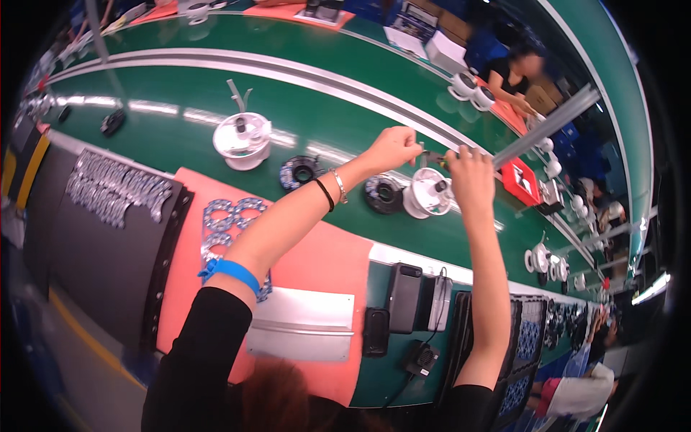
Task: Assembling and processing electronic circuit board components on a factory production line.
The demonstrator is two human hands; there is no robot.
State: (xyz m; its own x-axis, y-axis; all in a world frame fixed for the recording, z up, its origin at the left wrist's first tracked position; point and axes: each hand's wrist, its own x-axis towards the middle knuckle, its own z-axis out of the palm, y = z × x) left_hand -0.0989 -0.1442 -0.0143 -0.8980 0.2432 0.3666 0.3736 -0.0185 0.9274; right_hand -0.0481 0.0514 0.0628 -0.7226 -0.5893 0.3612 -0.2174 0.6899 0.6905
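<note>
At the far left, well away from the fingers, a dark board (93, 248) carries rows of patterned curved pieces (119, 183). To the right of it, near the left forearm, patterned rings (218, 211) lie on a salmon-coloured mat (324, 266).

On the green tabletop (169, 155), left of both hands, stands a white round case (248, 153), with two thin strips rising from its far side. A black ring (291, 177) with a patterned edge lies between that case and the left wrist.

The left hand (392, 149) is bent at the wrist, its fingers curled and drawn in narrow beside an upright thin strip (422, 154); whether they pinch it I cannot tell. A second black ring (384, 208) lies below these fingers.

Just beside that ring, below and between the two hands, sits another white case (425, 200), round and shallow-walled, with a small dark knob on its face. Above it, the right hand (473, 176) has its fingers closed around a small tool (435, 159), partly hidden. Right of those fingers is a red bin (513, 189).
</note>
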